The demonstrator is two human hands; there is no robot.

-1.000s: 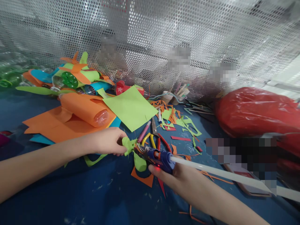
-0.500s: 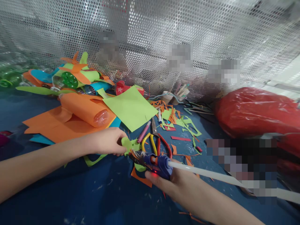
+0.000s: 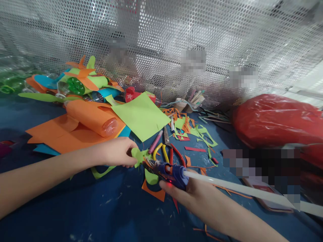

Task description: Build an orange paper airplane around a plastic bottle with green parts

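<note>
My left hand (image 3: 121,151) pinches a green paper cutout (image 3: 137,155) with rounded lobes. A blue glue gun (image 3: 174,173) is gripped in my right hand (image 3: 185,191); its nozzle end touches or hovers just over the cutout, and I cannot tell which. A small red light glows on the gun, and a long white glue stick (image 3: 227,185) sticks out of its back. Just beyond the gun lie pliers with red handles (image 3: 178,155), scissors or pliers with yellow handles (image 3: 165,155) and a pink marker (image 3: 155,142).
An orange paper-wrapped bottle (image 3: 91,117) rests on orange sheets at the left. Behind are a green sheet (image 3: 142,116) and decorated bottles (image 3: 83,80). Paper scraps (image 3: 186,126) lie mid-right, near a red plastic bag (image 3: 272,117). A perforated metal screen (image 3: 161,33) stands at the back.
My right hand and the glue gun have shifted slightly to the right. More of the cutout's lower lobe shows beneath the nozzle. My left hand has barely moved.
</note>
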